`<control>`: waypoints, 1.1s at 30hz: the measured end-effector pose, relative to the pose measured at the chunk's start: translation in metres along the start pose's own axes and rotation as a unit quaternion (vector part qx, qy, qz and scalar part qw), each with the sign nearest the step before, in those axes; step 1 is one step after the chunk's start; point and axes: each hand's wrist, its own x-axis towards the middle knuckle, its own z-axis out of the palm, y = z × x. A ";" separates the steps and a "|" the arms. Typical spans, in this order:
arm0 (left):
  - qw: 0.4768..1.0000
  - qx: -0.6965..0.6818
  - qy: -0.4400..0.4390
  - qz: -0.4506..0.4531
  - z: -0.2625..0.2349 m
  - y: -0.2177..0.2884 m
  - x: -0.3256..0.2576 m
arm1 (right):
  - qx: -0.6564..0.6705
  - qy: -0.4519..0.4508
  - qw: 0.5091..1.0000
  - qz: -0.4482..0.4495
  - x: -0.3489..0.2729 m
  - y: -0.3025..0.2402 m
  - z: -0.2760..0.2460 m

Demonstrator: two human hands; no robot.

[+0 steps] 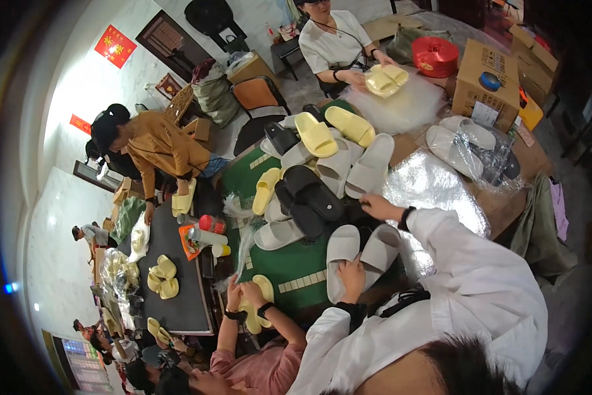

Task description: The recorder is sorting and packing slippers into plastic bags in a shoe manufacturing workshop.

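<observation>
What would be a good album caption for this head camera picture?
At a crowded table, the left hand holds a pair of grey slippers while the right hand reaches toward the slipper pile.

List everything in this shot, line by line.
slipper pile: many; yellow, pale grey, black; middle of the table
grey slipper pair: one pair; pale grey; near table edge
table: one; green top; centre
plastic bags: several; clear, shiny; right of the pile
cardboard box: one; brown; far right
round tin: one; red; beside the box
side table: one; dark; left, bearing yellow slippers
co-workers: three close by; white top far side, mustard top left, pink top near left
left hand: on the grey slipper pair
right hand: at the edge of the slipper pile
</observation>
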 end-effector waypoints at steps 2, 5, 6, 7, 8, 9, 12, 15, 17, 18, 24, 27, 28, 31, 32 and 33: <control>0.999 0.011 -0.025 0.024 0.013 0.005 -0.006 | -0.092 0.053 0.994 0.014 -0.058 -0.006 -0.001; 0.990 0.114 -0.028 0.077 0.013 0.005 0.001 | -0.180 0.053 0.982 0.016 -0.127 0.004 -0.008; 0.988 0.123 -0.040 0.080 0.013 0.007 0.005 | -0.248 0.080 0.965 0.012 -0.152 0.007 -0.011; 0.985 0.136 -0.039 0.094 0.014 0.007 0.006 | -0.251 0.074 0.965 0.014 -0.174 0.016 -0.012; 0.982 0.152 -0.036 0.105 0.016 0.004 0.006 | -0.291 0.057 0.952 0.077 -0.192 0.025 -0.011; 0.983 0.150 -0.036 0.098 0.017 0.002 0.004 | -0.329 0.040 0.933 0.138 -0.210 0.038 -0.008; 0.985 0.137 -0.055 0.085 0.021 0.009 0.003 | -0.352 -0.042 0.906 0.230 -0.253 0.078 -0.003; 0.982 0.143 -0.066 0.100 0.026 0.017 -0.002 | -0.272 -0.164 0.906 0.278 -0.246 0.088 -0.021; 0.986 0.132 -0.070 0.071 0.032 0.017 -0.008 | -0.235 -0.234 0.903 0.272 -0.242 0.095 -0.026; 0.988 0.119 -0.077 0.055 0.033 0.021 -0.008 | -0.238 -0.235 0.904 0.266 -0.240 0.097 -0.029; 0.998 0.060 0.020 -0.008 0.037 0.052 -0.001 | -0.258 -0.295 0.893 0.223 -0.228 0.142 -0.025; 0.969 0.013 0.119 -0.216 0.033 0.071 0.004 | -0.291 -0.314 0.887 0.173 -0.223 0.115 -0.026; 0.965 0.035 0.129 -0.225 0.025 0.086 0.010 | -0.309 -0.294 0.890 0.162 -0.227 0.123 -0.026; 0.965 0.009 0.140 -0.223 0.020 0.102 0.013 | -0.298 -0.359 0.868 0.168 -0.216 0.078 -0.040; 0.967 -0.024 0.167 -0.191 0.027 0.106 0.015 | -0.265 -0.364 0.873 0.186 -0.218 0.096 -0.033; 0.958 -0.062 0.184 -0.209 0.037 0.116 0.017 | -0.348 -0.335 0.862 0.155 -0.221 0.106 -0.023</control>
